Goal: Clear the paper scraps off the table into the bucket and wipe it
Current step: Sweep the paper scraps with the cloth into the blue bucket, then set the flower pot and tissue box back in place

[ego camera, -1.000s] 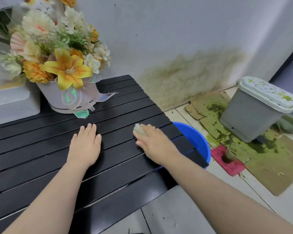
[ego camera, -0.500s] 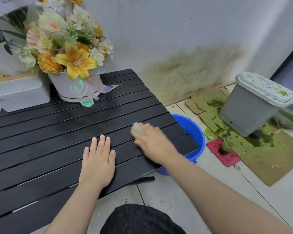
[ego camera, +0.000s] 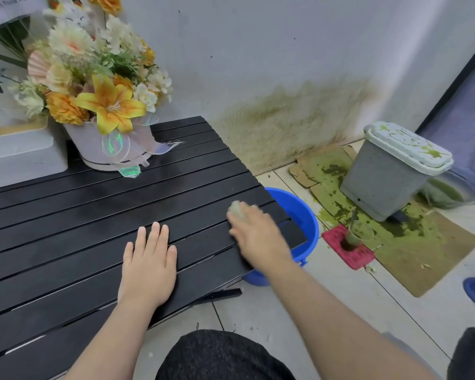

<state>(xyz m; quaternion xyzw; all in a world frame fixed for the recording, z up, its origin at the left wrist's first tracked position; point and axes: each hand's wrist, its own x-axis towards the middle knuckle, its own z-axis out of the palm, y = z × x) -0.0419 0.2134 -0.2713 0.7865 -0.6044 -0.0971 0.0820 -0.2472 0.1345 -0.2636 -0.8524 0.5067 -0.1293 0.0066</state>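
Observation:
A black slatted table [ego camera: 66, 215] fills the left half of the view. My left hand [ego camera: 148, 261] lies flat on it with fingers straight, near the front edge. My right hand [ego camera: 255, 231] is blurred by motion near the table's right edge; it holds a small pale wad [ego camera: 236, 209], a cloth or tissue, against the slats. A blue bucket [ego camera: 305, 218] stands on the floor just past the right edge, partly hidden under the tabletop. No paper scraps show on the table.
A flower arrangement in a white pot [ego camera: 99, 105] and a white box [ego camera: 22, 157] stand at the table's back left. On the floor to the right are a grey lidded bin [ego camera: 390, 174], green-stained cardboard [ego camera: 422, 242] and a red mat with a cup [ego camera: 351, 242].
My right hand keeps rubbing the wad near the table's right edge. The camera has pulled back; my left hand lies nearer the front edge than a second ago.

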